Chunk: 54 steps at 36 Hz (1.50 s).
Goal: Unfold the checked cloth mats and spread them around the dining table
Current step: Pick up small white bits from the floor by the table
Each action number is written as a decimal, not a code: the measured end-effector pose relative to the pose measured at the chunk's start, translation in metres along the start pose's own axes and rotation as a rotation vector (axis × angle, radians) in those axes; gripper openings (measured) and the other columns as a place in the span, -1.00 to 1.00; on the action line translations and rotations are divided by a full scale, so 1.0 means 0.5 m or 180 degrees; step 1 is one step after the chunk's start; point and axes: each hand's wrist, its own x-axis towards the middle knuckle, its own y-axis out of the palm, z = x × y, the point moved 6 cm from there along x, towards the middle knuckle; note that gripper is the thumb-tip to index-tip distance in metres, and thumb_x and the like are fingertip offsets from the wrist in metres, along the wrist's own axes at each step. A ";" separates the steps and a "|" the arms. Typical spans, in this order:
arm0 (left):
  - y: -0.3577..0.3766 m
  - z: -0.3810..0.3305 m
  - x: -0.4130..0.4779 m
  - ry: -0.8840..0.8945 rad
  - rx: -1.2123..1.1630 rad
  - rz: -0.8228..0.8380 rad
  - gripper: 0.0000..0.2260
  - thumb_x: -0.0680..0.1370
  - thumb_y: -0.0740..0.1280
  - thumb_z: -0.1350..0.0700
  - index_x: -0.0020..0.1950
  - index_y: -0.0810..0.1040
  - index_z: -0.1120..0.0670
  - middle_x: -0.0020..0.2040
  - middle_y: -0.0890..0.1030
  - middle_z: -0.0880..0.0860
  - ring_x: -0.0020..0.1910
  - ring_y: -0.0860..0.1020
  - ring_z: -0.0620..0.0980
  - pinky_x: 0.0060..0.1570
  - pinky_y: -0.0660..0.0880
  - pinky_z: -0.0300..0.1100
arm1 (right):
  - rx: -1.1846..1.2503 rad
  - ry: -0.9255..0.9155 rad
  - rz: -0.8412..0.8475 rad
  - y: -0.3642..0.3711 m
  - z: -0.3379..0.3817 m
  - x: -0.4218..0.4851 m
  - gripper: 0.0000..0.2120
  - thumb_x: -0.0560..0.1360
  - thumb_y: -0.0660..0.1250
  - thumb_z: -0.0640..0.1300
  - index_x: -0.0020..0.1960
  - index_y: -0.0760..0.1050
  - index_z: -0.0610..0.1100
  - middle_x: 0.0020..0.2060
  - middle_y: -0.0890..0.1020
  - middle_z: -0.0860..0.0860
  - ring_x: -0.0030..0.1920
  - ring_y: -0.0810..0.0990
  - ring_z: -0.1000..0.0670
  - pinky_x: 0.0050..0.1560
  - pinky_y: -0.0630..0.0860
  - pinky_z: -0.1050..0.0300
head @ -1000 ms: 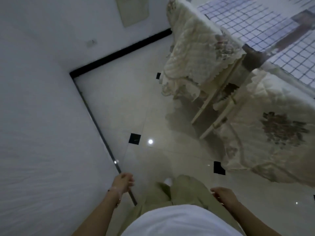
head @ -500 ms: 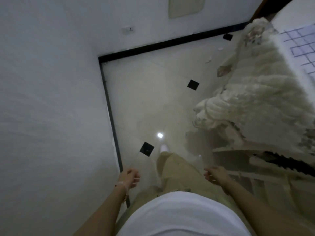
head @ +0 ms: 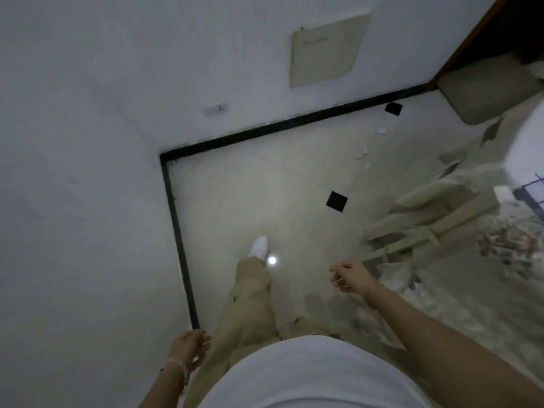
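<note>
A small corner of a checked cloth mat (head: 531, 194) shows at the right edge, on the dining table (head: 522, 148) that is mostly out of frame. My left hand (head: 188, 348) hangs by my left hip with loosely curled fingers and holds nothing. My right hand (head: 351, 273) swings forward at my right side, fingers relaxed, also holding nothing. Both hands are well away from the mat.
A white wall (head: 82, 201) with a black skirting (head: 179, 245) runs close on my left and ahead. Chairs with floral cream covers (head: 506, 248) and pale legs (head: 412, 222) crowd the right. My white shoe (head: 259, 245) steps on the tiled floor (head: 250, 187). Small white scraps (head: 381, 131) lie near the far wall.
I have walked forward and turned left along the wall; the chairs and table have slid toward the right edge. My right hand has swung forward, my left hand back.
</note>
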 end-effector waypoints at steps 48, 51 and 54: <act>1.131 -1.606 0.086 0.1063 0.4200 0.0747 -0.85 0.58 0.19 0.25 -0.12 0.49 0.26 -0.29 0.53 0.16 -0.33 0.46 0.07 -0.29 0.37 -0.22 | 0.3075 0.0886 -0.1624 -0.842 0.634 0.706 -0.86 0.59 0.18 -0.17 -0.04 0.49 -0.19 -0.26 0.56 -0.08 -0.29 0.52 0.00 -0.27 0.44 0.21; 1.287 -1.677 0.069 0.1176 0.4525 0.0983 -0.86 0.59 0.19 0.21 -0.08 0.51 0.21 -0.16 0.57 0.19 -0.22 0.51 0.08 -0.18 0.43 -0.15 | 0.3180 0.1323 -0.1722 -0.853 0.608 0.732 -0.85 0.59 0.19 -0.17 0.00 0.49 -0.22 -0.26 0.56 -0.11 -0.29 0.51 -0.01 -0.29 0.43 0.20; 1.466 -1.744 0.035 0.1559 0.4838 0.1250 -0.86 0.60 0.17 0.20 -0.08 0.49 0.18 -0.14 0.56 0.17 -0.25 0.49 0.03 -0.27 0.42 -0.20 | 0.3249 0.1725 -0.1681 -0.852 0.596 0.753 -0.83 0.59 0.18 -0.21 0.03 0.50 -0.27 -0.29 0.54 -0.11 -0.31 0.49 -0.02 -0.33 0.42 0.20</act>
